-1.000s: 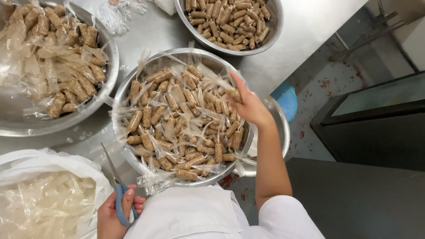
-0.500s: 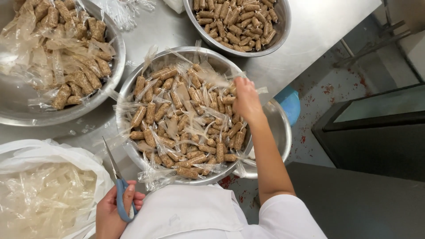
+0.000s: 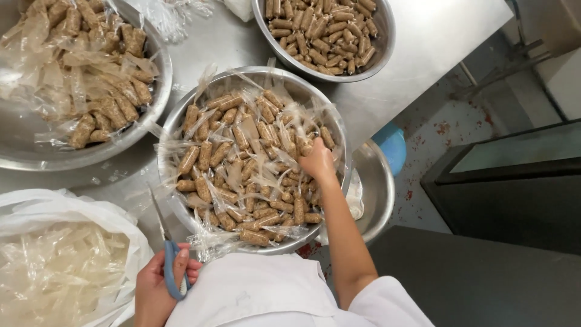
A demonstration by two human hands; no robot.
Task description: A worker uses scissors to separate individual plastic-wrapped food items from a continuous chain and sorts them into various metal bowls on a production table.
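Right hand (image 3: 316, 160) reaches into middle steel bowl (image 3: 181, 121), fingers curled down among plastic-wrapped brown rolls (image 3: 242, 163); whether pinching one, cannot tell. Left hand (image 3: 158, 284) at lower left, fingers closed through blue handles of scissors (image 3: 166, 248); blades together, long axis pointing away from body, slightly left, beside bowl rim. White bag of empty wrappers (image 3: 60, 266) left of scissors. Second wrapped-roll bowl (image 3: 85, 79) upper left; bowl of unwrapped rolls (image 3: 324, 33) top.

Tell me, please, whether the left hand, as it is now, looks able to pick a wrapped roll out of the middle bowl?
Probably not as it stands: the left hand is closed around blue-handled scissors at the table edge, so its fingers are occupied. The middle bowl lies close, with nothing between; the right hand is already among its rolls.
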